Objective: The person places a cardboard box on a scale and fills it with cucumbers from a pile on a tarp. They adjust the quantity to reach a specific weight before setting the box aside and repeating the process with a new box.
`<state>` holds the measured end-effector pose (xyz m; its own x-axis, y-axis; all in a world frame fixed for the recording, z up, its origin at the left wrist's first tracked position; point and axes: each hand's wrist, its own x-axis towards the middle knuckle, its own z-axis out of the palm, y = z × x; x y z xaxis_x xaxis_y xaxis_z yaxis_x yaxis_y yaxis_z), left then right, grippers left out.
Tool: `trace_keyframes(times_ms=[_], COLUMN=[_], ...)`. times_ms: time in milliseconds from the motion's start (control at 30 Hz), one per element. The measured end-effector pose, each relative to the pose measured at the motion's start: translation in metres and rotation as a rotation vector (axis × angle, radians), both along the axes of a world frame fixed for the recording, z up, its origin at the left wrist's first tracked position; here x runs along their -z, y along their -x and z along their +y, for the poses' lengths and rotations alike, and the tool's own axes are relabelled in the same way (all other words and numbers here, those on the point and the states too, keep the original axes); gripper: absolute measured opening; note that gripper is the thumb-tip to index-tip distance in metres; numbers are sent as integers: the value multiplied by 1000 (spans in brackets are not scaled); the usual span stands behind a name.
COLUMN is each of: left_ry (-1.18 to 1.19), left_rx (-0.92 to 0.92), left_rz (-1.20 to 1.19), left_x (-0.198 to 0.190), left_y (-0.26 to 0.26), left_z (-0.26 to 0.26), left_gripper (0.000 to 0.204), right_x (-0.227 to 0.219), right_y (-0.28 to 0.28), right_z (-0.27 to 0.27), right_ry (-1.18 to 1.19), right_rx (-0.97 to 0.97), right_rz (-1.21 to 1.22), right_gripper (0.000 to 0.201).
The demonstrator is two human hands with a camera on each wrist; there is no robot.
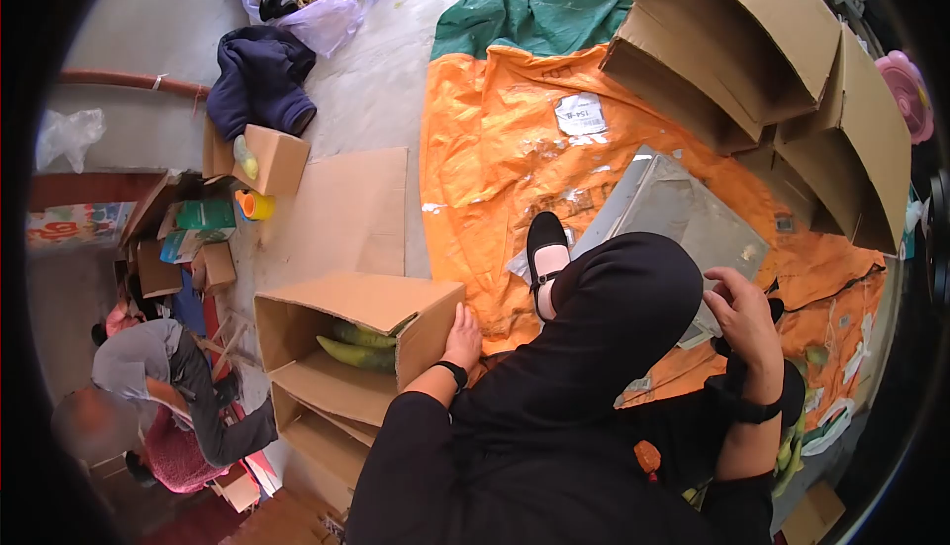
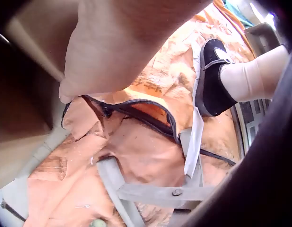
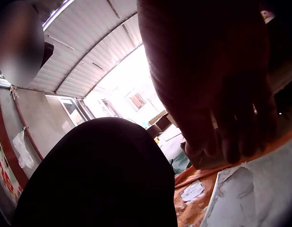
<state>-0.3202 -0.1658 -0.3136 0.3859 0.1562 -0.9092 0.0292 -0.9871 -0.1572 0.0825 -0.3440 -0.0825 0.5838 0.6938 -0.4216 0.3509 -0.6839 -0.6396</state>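
Note:
My left hand (image 1: 462, 339) rests against the right side of an open cardboard box (image 1: 430, 332), its fingers lying along that side near the upper edge. Large yellow-green cucumbers (image 1: 356, 355) lie inside this box. Seen from the left wrist, the left hand (image 2: 113, 52) meets the box at the picture's left, and its fingers are mostly hidden. My right hand (image 1: 740, 313) hovers beside my raised knee with loosely bent fingers and nothing in them. The right wrist view shows the right hand (image 3: 217, 94) dark, fingers hanging down above a grey-white panel (image 3: 231, 201).
An orange tarp (image 1: 515, 130) with a green end covers the floor ahead. Large open cardboard boxes (image 1: 722, 41) stand at the upper right. A small box (image 1: 277, 159) bears a cucumber (image 1: 245, 157) and a dark garment (image 1: 259, 75). Another person (image 1: 148, 377) sits at the left.

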Motion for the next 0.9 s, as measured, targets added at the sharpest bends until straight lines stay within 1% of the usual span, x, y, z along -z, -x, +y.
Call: trace_keyframes(times_ms=[67,100,167,233,300,367,433,500,567,600,633,667,700,767,800,833,900], left_ry=[-229,-224,-323,-305,-342,-375,-352,-304,-315,-310,-302,-337,-340,59,43,41,141], left_rx=[7,30,-142,-159,-71,85,218,273,392,341,287,325,339,-537,-627,-608,-1021], left_rz=[-205,-222,-189,-170,-172,-202,-209,-274,-323,-374,-424,-436,-452,-111,-63,-80,-232], left_x=[9,16,30,51,33,10,15,43,41,51,60,56,56,49,20,29,48], left_y=[-7,-10,-12,-4,-11,-11,9,55,78,87,88,74,63,36,6,2,-2], left_z=[11,17,27,29,31,28,16,-4,-18,-21,-21,-17,-10,7,15,25,63], left_gripper=[45,45,47,49,49,49,49,51,55,57,59,54,54,44,40,40,51], right_x=[2,5,9,13,15,13,18,15,15,13,12,13,13,10,7,4,2], right_y=[-1,-2,-5,-5,-6,-8,-9,-9,-9,-10,-10,-10,-10,-8,-8,-7,-6], right_z=[2,2,0,0,-1,0,-3,-3,-4,-3,-2,-2,-4,-8,-10,-11,-16], right_ry=[11,4,16,1,37,65,78,110,175,204,203,201,199,174,160,147,123], right_rx=[6,-29,-64,-53,-36,-2,-61,-32,-59,-87,-70,-89,-108,-107,-105,-105,-113], right_rz=[-20,-32,-42,-45,-11,-6,-61,-59,-32,-30,-38,-38,-37,-78,-83,-88,-96], right_gripper=[26,26,25,26,27,27,27,27,27,28,28,28,29,30,29,29,29])
